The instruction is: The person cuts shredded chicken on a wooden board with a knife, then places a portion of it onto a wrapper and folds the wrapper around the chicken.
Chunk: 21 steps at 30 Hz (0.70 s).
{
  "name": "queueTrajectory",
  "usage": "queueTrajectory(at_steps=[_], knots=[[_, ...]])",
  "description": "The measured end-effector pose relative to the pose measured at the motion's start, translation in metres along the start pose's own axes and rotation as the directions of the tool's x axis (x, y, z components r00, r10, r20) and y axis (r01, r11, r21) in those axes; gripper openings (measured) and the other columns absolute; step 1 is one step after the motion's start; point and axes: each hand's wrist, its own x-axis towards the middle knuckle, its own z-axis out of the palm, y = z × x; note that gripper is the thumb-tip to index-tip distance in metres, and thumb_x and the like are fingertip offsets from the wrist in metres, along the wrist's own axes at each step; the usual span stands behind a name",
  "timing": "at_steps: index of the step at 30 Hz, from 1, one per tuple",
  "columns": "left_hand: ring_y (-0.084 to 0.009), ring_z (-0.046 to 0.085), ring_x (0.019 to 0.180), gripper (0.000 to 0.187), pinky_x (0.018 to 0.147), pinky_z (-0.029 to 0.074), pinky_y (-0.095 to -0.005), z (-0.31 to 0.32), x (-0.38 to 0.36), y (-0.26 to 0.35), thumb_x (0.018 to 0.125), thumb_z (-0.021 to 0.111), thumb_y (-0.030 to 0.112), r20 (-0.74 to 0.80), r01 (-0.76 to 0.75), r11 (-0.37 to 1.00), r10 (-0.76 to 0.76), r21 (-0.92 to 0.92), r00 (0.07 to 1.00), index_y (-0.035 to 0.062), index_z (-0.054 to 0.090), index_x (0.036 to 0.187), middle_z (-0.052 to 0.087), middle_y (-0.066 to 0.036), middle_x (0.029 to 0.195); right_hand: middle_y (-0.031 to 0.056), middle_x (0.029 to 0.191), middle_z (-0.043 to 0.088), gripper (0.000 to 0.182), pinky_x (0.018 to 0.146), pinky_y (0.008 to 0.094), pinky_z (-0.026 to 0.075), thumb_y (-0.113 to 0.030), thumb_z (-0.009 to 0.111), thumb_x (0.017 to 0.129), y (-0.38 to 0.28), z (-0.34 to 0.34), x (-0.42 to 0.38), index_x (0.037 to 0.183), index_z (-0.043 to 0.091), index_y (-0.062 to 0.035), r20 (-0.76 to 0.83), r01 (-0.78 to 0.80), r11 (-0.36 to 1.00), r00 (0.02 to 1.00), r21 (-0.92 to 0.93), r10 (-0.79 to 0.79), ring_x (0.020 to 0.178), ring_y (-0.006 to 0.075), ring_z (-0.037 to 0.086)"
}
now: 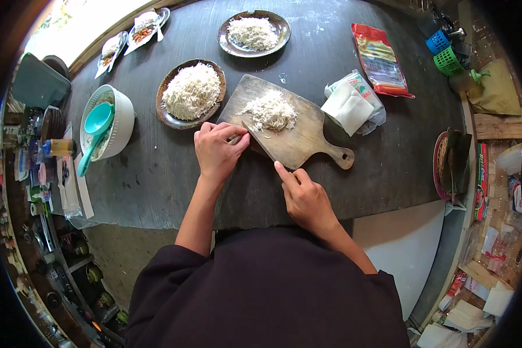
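Observation:
A wooden cutting board (304,130) lies at an angle on the dark table, with a heap of pale shredded food (271,111) on it. My right hand (307,200) is closed around the handle of a knife (262,144), whose thin blade points up and left along the board's near edge. At the board's left corner, close to the knife tip, my left hand (217,151) is pinched on something small that the fingers mostly hide. Just beyond that hand sits a brown plate (161,113) piled with the same shreds (191,91).
Another plate of shreds (221,40) stands at the back. On the left are a white tub (127,119) with a turquoise dipper (100,118) and two small servings of food. Right of the board lie white wrappers (348,107) and a red packet (383,61).

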Motion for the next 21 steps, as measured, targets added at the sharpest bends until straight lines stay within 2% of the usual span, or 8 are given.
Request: queueTrajectory(at_steps=[9,16,21], knots=[[-0.0186,0.061,0.090,0.011,0.088,0.043,-0.0370,-0.002,0.000,0.001,0.083,0.085,0.031,0.010,0.014,1.000,-0.014,-0.019,1.000,0.0205,0.085,0.086,0.078,0.008,0.089,0.0136,0.091,0.056,0.052,0.066,0.0450,0.059,-0.007,0.063,0.099,0.008,-0.010,-0.020,0.151,0.059,-0.0083,-0.027,-0.013,0.999,1.000,0.052,0.015,0.068,0.0330,0.068],[-0.0182,0.060,0.086,0.010,0.086,0.045,-0.0365,-0.001,0.000,-0.002,0.080,0.087,0.025,-0.007,-0.028,0.999,0.028,-0.019,1.000,0.0183,0.085,0.087,0.079,0.007,0.089,0.0140,0.091,0.056,0.051,0.066,0.0448,0.059,-0.007,0.064,0.099,0.004,-0.007,-0.011,0.150,0.059,-0.0085,-0.020,0.029,0.997,0.999,0.070,-0.028,0.068,0.0333,0.068],[-0.0195,0.062,0.090,0.011,0.089,0.044,-0.0374,-0.001,0.001,-0.002,0.082,0.085,0.031,0.019,-0.007,1.000,0.008,-0.024,1.000,0.0198,0.084,0.085,0.079,0.008,0.090,0.0153,0.092,0.057,0.050,0.065,0.0458,0.059,-0.009,0.063,0.100,0.005,0.000,0.000,0.150,0.060,-0.0082,-0.004,0.026,1.000,1.000,0.010,-0.026,0.068,0.0356,0.068]])
